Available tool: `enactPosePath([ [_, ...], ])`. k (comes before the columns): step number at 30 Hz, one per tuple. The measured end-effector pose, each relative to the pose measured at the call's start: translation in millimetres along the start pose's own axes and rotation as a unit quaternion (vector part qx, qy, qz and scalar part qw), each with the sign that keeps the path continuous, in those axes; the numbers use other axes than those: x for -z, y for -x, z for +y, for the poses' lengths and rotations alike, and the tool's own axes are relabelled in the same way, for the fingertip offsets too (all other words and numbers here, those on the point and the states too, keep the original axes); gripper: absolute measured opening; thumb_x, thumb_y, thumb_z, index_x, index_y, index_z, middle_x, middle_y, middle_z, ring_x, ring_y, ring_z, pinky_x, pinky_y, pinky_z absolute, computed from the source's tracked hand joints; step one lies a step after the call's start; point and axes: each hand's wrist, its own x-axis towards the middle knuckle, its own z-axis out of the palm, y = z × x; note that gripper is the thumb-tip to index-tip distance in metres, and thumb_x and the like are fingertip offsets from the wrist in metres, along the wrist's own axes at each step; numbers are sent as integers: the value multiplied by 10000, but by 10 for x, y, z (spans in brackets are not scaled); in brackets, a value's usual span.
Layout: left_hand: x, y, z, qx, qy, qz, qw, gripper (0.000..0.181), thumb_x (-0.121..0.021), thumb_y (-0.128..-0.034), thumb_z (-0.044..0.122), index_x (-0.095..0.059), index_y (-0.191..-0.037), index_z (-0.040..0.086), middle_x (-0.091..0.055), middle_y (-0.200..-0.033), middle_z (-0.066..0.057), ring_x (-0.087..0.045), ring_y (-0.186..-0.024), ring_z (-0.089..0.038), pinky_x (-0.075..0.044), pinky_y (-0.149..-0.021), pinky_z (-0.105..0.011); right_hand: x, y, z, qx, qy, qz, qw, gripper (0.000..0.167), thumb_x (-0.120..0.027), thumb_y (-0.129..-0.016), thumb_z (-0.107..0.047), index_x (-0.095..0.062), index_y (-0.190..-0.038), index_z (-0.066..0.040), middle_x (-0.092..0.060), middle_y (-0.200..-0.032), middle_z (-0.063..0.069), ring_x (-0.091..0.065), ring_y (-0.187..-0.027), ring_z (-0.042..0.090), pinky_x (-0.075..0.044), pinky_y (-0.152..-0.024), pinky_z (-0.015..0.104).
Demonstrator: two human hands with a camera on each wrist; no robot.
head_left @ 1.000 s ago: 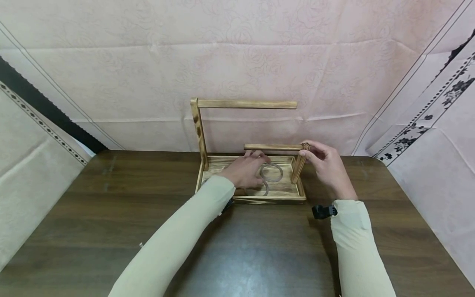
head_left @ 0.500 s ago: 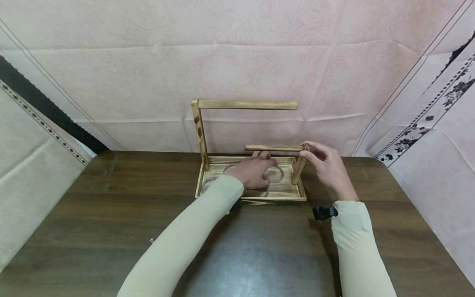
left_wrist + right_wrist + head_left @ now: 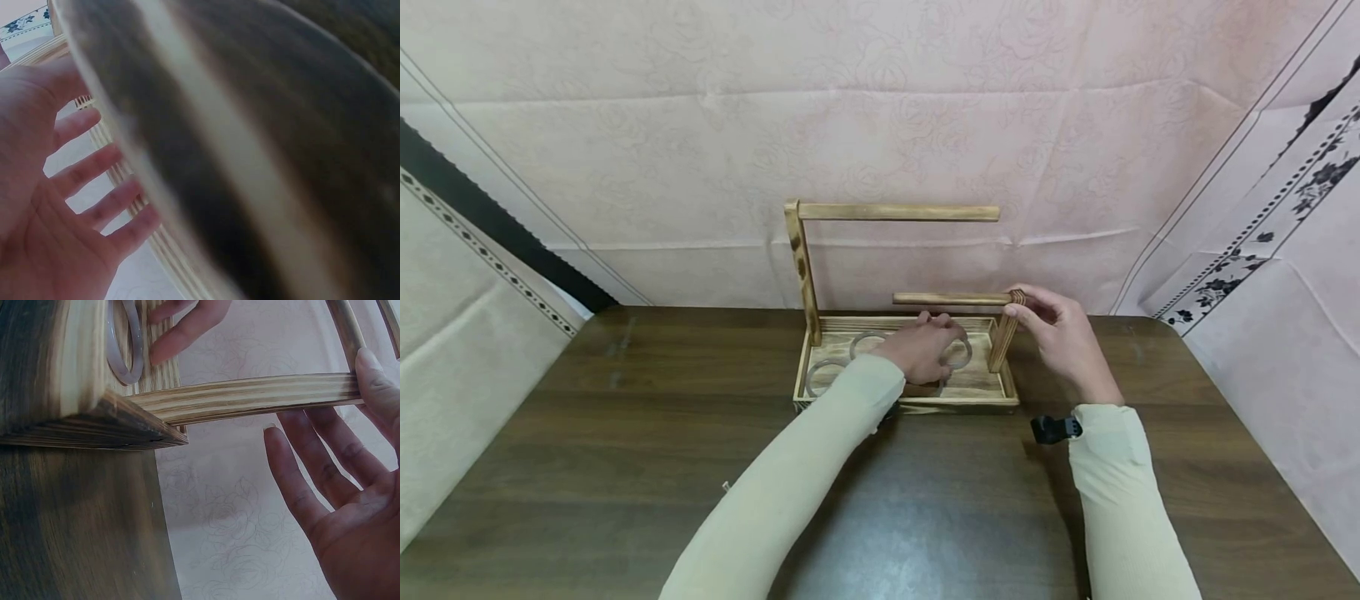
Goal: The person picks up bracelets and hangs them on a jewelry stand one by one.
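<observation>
From my head, I see the tray [image 3: 955, 403] on the brown table [image 3: 587, 458]. My left hand [image 3: 925, 346] reaches into the tray, a bit right of its middle. Pale rings [image 3: 827, 362] lie in the tray, and my left hand covers parts of some. At the tray's left end a tall post [image 3: 805, 275] stands up, with a long bar [image 3: 898, 212] going right from its top. At the tray's right end is a small post [image 3: 1002, 342]. A rod [image 3: 951, 298] goes left from its top, above the tray. My right hand [image 3: 1060, 337] is just outside that end, and it pinches the top of the small post. A pink cloth [image 3: 880, 125] is behind the tray.

From my left wrist, blurry wood [image 3: 250, 150] fills most of what I see. The fingers of my left hand are spread wide and nearly straight. I cannot tell if their tips touch the tray.

From my right wrist, my thumb presses the top of the small post, and my fingers go behind it. One ring shows in the tray, with left fingers near it.
</observation>
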Motion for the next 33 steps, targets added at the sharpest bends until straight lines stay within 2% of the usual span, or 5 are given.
enactPosePath([
  [7,-31,-47,5,-117,47,-116,9999,533,-682,-973,249,-505,-1475,212,-412,-1617,-44,-406,-1493,-187,-145,-1301,-433,0,-4,-19,66,1,-10,10000,297,-667,-998,-271,-713,-1240,-106,-724,-1058,64,-620,-893,-4,-473,-788,98],
  [13,-33,-41,22,-62,96,-117,9999,549,-683,-963,220,-506,-1483,217,-404,-1603,-33,-403,-1489,-237,-159,-1298,-438,2,-6,1,68,70,-13,10000,307,-661,-1000,-294,-712,-1249,-124,-721,-1064,-5,-614,-910,-31,-474,-805,105],
  [18,6,-11,74,26,197,-229,9995,592,-696,-948,224,-490,-1502,242,-379,-1604,-35,-339,-1506,-335,-334,-1231,-452,5,2,20,17,101,-38,9999,321,-651,-1005,-322,-708,-1260,-137,-723,-1096,3,-616,-936,-41,-473,-824,109],
  [22,51,-3,132,-91,186,-442,9988,609,-680,-964,237,-454,-1530,230,-361,-1635,-23,-303,-1539,-281,-243,-1273,-438,8,15,11,-53,113,-51,9999,329,-650,-1004,-335,-706,-1268,-147,-726,-1116,13,-619,-954,-50,-473,-836,109],
  [33,42,-52,133,-534,57,-379,9978,308,-634,-992,172,-653,-1295,229,-598,-1357,22,-532,-1280,-139,-280,-1253,-425,8,9,-16,72,106,-123,9998,310,-637,-1012,-320,-709,-1274,-170,-730,-1149,75,-622,-963,-40,-468,-840,110],
])
